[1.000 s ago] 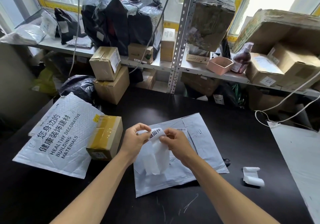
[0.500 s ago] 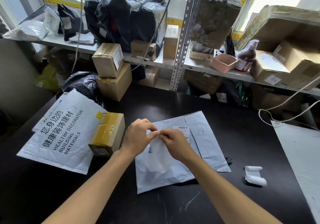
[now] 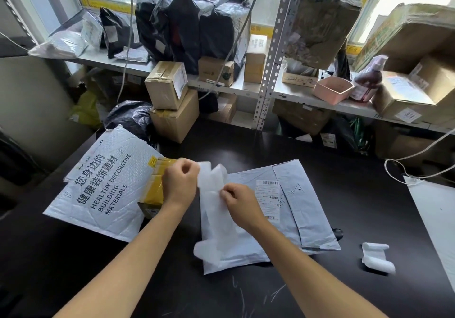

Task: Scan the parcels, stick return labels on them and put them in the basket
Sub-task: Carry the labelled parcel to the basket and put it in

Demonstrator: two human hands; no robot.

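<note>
Black table [image 3: 344, 194]: my left hand [image 3: 181, 184] and right hand [image 3: 242, 205] pinched label strip [image 3: 216, 209] over grey mailer [image 3: 302, 209]; taped box [image 3: 156, 189] half hidden behind left hand.

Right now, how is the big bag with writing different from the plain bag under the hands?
The printed mailer has big black lettering; the grey mailer has only a small shipping label and some handwriting. A taped yellow-brown box sits on the printed mailer's edge; the left hand and right hand hold a white label strip over the grey mailer. Both lie flat on the black table.
</note>
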